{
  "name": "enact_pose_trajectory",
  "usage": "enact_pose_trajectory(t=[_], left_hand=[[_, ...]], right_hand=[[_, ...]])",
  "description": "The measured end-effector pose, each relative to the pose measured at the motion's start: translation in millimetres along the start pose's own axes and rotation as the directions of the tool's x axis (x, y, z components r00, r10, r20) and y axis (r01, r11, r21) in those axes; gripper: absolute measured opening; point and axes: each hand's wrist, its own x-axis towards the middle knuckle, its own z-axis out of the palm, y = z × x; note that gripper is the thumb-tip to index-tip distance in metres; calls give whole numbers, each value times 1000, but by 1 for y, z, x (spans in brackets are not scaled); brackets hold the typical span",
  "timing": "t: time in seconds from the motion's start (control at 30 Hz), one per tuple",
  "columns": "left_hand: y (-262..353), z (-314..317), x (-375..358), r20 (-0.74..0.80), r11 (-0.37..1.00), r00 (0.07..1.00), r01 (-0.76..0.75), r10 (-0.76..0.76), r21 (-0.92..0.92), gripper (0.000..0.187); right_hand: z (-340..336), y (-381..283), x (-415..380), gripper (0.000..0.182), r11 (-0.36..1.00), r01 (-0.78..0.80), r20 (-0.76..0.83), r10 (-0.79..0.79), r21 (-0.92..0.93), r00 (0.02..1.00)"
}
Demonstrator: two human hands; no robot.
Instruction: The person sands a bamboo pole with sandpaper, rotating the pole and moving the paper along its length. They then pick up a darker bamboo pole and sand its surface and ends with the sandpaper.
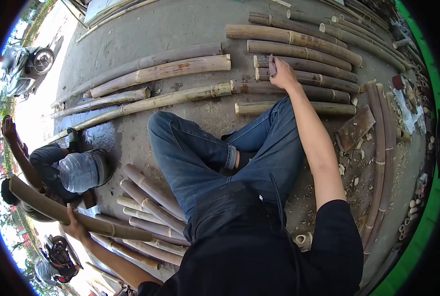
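Your left hand [73, 227] clasps bamboo pole [99, 225], raised over left edge of floor [133, 130], far end toward co-worker [40, 157]. Your right hand [284, 76] pinches small dark piece [272, 66] between thumb and fingers, at near ends of bamboo row [323, 79]. Farther out: clear plastic jug [77, 171] near floor's left edge, contents unclear. Crumpled plastic bag [410, 114] toward floor's right edge, contents unclear.

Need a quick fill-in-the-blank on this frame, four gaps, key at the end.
1. The pole in the left hand is made of ____.
2. The small dark piece is in the camera wearer's ____ hand.
3. The clear jug is on the wearer's ____ side.
4. The wearer's jeans are coloured ____.

Missing words: bamboo; right; left; blue.
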Motion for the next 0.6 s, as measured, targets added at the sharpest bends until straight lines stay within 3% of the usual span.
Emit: enact_pose_trajectory(t=[0.03, 0.07, 0.1, 0.13, 0.2, 0.3, 0.4, 0.43, 0.53, 0.6], left_hand=[[-36, 15, -4, 26, 995, 1000, 14, -16, 100, 66], [-72, 32, -13, 40, 981, 999, -40, 33, 189, 70], [-79, 49, -37, 70, 952, 995, 47, -72, 301, 73], [-113, 62, -51, 92, 924, 995, 2, -41, 383, 76], [-171, 83, -79, 116, 894, 991, 11, -70, 447, 77], [-218, 95, -119, 244, 793, 921, 103, -305, 600, 80], [-264, 100, -162, 222, 649, 869, 139, -442, 748, 84], [-286, 99, -172, 251, 627, 873, 77, -418, 776, 78], [-285, 96, -189, 274, 654, 832, 135, -483, 744, 84], [-308, 97, -192, 351, 682, 814, 75, -464, 727, 85]], right_hand=[[9, -3, 1, 52, 994, 107, 55, -105, -29, 993], [15, -11, 0, 50, 991, 120, 116, -112, -62, 987], [23, -19, 0, 50, 991, 116, 117, -109, -62, 987], [33, -25, -2, 50, 987, 139, 171, -123, -82, 978], [49, -30, -9, 51, 976, 172, 206, -143, -131, 968], [59, -37, -16, 57, 955, 223, 215, -180, -196, 960], [70, -42, -23, 62, 922, 306, 283, -235, -237, 930], [74, -44, -26, 62, 910, 334, 316, -250, -247, 915], [80, -45, -26, 66, 874, 366, 322, -263, -320, 910], [91, -44, -26, 67, 850, 397, 333, -285, -345, 899]])
